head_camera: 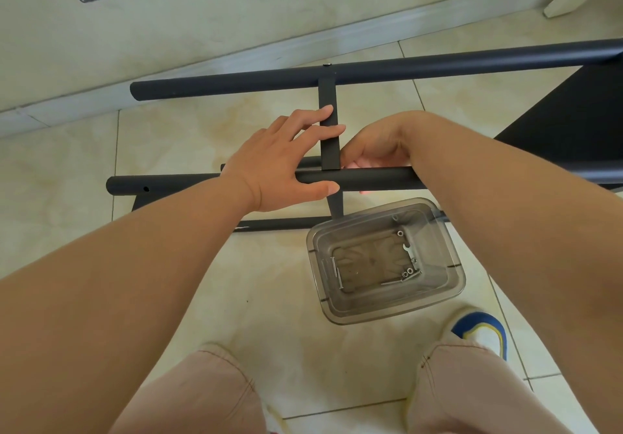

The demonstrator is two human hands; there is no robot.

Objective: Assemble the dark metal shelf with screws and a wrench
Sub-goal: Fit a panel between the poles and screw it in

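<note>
Dark metal shelf (357,180), left hand (279,160) spread on it, right hand (374,150) curled behind its tube

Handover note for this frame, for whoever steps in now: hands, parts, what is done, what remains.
Left hand: open, fingers laid over the flat crossbar, thumb against the near tube.
Right hand: fingers curled at the joint of crossbar and near tube; anything it holds is hidden.
Far tube: crossbar already fastened, screw head showing on top.
Clear box on the floor holds the small wrench, loose screws and washers.
Left to do: screw the near joint, tighten with the wrench, then the remaining parts.
</note>
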